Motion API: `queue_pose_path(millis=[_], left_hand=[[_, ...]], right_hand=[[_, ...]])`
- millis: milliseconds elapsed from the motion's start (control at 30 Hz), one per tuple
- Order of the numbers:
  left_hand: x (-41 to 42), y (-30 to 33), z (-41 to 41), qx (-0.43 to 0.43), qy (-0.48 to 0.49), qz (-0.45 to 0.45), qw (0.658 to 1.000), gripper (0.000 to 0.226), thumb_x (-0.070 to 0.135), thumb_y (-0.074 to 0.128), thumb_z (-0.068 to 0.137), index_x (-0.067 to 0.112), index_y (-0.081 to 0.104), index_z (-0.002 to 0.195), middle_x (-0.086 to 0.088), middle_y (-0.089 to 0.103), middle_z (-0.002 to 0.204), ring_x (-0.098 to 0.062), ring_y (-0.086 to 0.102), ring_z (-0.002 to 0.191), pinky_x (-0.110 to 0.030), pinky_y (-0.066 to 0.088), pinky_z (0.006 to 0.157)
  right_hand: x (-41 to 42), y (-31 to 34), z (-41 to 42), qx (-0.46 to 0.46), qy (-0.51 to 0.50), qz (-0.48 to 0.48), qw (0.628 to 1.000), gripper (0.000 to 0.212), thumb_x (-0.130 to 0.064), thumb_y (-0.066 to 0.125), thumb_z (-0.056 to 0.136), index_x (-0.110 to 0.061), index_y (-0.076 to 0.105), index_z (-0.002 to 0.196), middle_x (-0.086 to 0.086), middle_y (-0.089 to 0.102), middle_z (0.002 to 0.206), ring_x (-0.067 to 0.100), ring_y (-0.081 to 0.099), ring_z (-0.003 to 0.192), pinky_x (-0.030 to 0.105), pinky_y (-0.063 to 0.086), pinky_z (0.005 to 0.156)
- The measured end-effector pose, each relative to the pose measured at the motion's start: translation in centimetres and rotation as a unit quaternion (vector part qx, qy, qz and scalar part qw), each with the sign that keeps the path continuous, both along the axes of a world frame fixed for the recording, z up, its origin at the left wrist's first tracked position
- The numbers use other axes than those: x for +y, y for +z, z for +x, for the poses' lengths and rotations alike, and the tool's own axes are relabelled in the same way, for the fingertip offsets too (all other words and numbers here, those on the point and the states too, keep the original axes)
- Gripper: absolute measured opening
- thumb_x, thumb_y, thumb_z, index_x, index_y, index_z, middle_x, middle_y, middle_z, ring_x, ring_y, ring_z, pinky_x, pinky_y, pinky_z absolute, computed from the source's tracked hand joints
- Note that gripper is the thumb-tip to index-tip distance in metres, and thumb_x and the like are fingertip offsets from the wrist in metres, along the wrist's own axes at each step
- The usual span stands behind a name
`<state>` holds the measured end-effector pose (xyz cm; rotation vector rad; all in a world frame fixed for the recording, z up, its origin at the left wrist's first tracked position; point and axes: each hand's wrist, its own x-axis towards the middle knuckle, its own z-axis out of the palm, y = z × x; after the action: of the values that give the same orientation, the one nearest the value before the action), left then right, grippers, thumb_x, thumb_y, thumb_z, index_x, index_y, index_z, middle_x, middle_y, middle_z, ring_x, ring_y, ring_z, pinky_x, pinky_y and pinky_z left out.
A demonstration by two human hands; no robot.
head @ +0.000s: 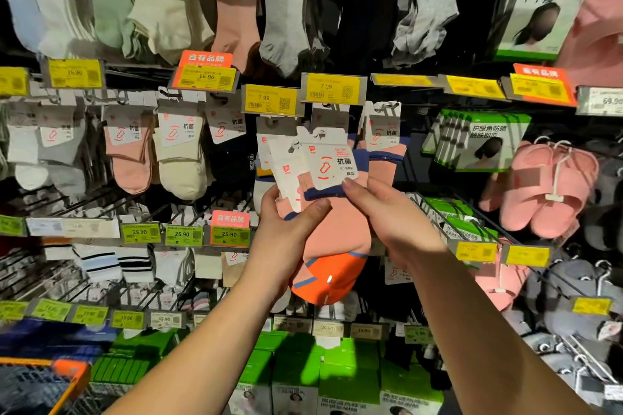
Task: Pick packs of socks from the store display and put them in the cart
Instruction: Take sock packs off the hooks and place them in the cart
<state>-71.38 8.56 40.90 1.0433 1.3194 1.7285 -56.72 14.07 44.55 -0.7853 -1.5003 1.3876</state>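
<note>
Both the left hand (286,239) and right hand (387,216) curl around pink-and-orange sock packs with white card headers (332,246), whose overlapping cards above the fingertips could snag the display hook, I judge.

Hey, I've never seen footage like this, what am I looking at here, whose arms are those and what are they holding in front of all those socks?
There is no machine here. This is one picture from a wide-angle camera worn on a person's head, looking forward and down, so the two bare arms coming up from the bottom are that person's own.

In front is a store display of hanging socks with yellow price tags. The left hand and the right hand together hold packs of pink and orange socks with white card labels. The left thumb presses on the front of the socks and the right fingertips touch the card.

At the bottom left, an orange corner of the shopping cart shows; the socks are not in it yet.
</note>
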Motion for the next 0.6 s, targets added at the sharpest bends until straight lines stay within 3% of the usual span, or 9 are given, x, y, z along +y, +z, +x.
queue_pose_path(millis=[100, 200, 300, 367, 467, 600], left_hand=[[-0.2, -0.1, -0.4, -0.058, -0.011, 0.001, 0.998, 0.075, 0.05, 0.081, 0.074, 0.023, 0.046, 0.135, 0.002, 0.073, 0.113, -0.004, 0.073, 0.09, -0.028, 0.056, 0.076], [0.0, -0.5, -0.8, -0.136, -0.014, 0.001, 0.991, 0.072, 0.046, 0.081, 0.074, 0.018, 0.053, 0.134, -0.008, 0.074, 0.117, -0.025, 0.073, 0.104, -0.048, 0.057, 0.092], [0.1, -0.7, -1.3, -0.147, 0.009, 0.002, 0.989, 0.07, 0.042, 0.078, 0.074, 0.018, 0.053, 0.135, -0.008, 0.075, 0.115, -0.029, 0.073, 0.105, -0.054, 0.055, 0.096], [0.1, -0.7, -1.6, -0.138, 0.02, 0.005, 0.99, 0.069, 0.045, 0.078, 0.075, 0.019, 0.054, 0.134, -0.006, 0.075, 0.115, -0.028, 0.072, 0.106, -0.056, 0.053, 0.098], [0.1, -0.5, -1.9, -0.142, 0.027, 0.013, 0.989, 0.063, 0.041, 0.076, 0.08, 0.018, 0.055, 0.135, -0.006, 0.075, 0.116, -0.027, 0.072, 0.107, -0.057, 0.053, 0.099], [0.3, -0.1, -1.5, -0.157, 0.016, 0.035, 0.987, 0.071, 0.043, 0.077, 0.073, 0.017, 0.055, 0.135, -0.009, 0.072, 0.122, -0.031, 0.07, 0.111, -0.059, 0.052, 0.099]], right_hand=[[0.4, -0.5, -0.2, 0.045, 0.007, -0.05, 0.998, 0.02, -0.021, 0.057, 0.101, -0.018, 0.07, 0.115, 0.0, 0.077, 0.107, 0.011, 0.074, 0.093, 0.021, 0.058, 0.069], [0.9, -1.0, -0.3, 0.137, 0.027, -0.103, 0.985, 0.023, -0.014, 0.052, 0.102, -0.014, 0.067, 0.12, 0.008, 0.074, 0.117, 0.021, 0.071, 0.108, 0.032, 0.059, 0.089], [2.0, -1.0, 0.1, 0.193, 0.024, -0.121, 0.973, 0.03, -0.01, 0.048, 0.101, -0.006, 0.062, 0.128, 0.016, 0.07, 0.123, 0.029, 0.068, 0.114, 0.043, 0.054, 0.098], [3.1, -0.7, 1.2, 0.209, -0.014, -0.11, 0.972, 0.03, -0.011, 0.046, 0.102, -0.007, 0.061, 0.128, 0.013, 0.073, 0.116, 0.024, 0.071, 0.104, 0.04, 0.057, 0.089], [4.8, 0.1, 3.0, 0.152, -0.097, -0.057, 0.982, 0.017, -0.017, 0.05, 0.103, -0.015, 0.063, 0.115, 0.005, 0.076, 0.106, 0.016, 0.073, 0.09, 0.033, 0.058, 0.072], [7.7, 1.2, 4.0, 0.111, -0.149, -0.011, 0.983, 0.011, -0.019, 0.054, 0.102, -0.021, 0.063, 0.107, 0.005, 0.073, 0.108, 0.014, 0.071, 0.087, 0.032, 0.055, 0.074]])
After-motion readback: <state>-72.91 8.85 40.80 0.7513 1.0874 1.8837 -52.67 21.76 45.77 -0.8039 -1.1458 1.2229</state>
